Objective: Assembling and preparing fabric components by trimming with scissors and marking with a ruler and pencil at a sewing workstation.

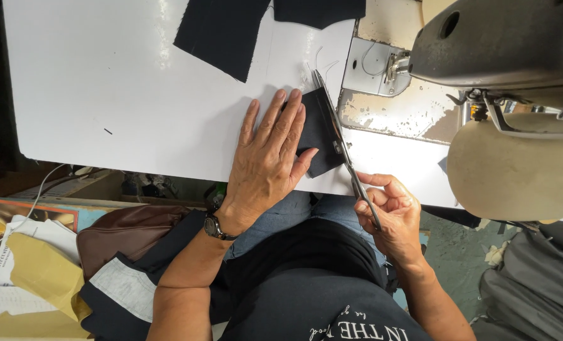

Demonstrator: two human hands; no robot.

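Observation:
My left hand [270, 155] lies flat, fingers spread, on a small piece of black fabric [321, 136] at the near edge of a white table [117, 95]. A dark wristwatch [216, 227] sits on that wrist. My right hand [387, 211] grips the handles of metal scissors [338, 136], whose blades run along the right edge of the black piece, tip pointing away from me.
Two larger black fabric pieces [221, 28] [319, 11] lie at the table's far side. A sewing machine [502, 44] with its metal plate [373, 66] stands at the right. To the left below the table are a brown bag [120, 237], yellow envelopes [41, 271] and papers.

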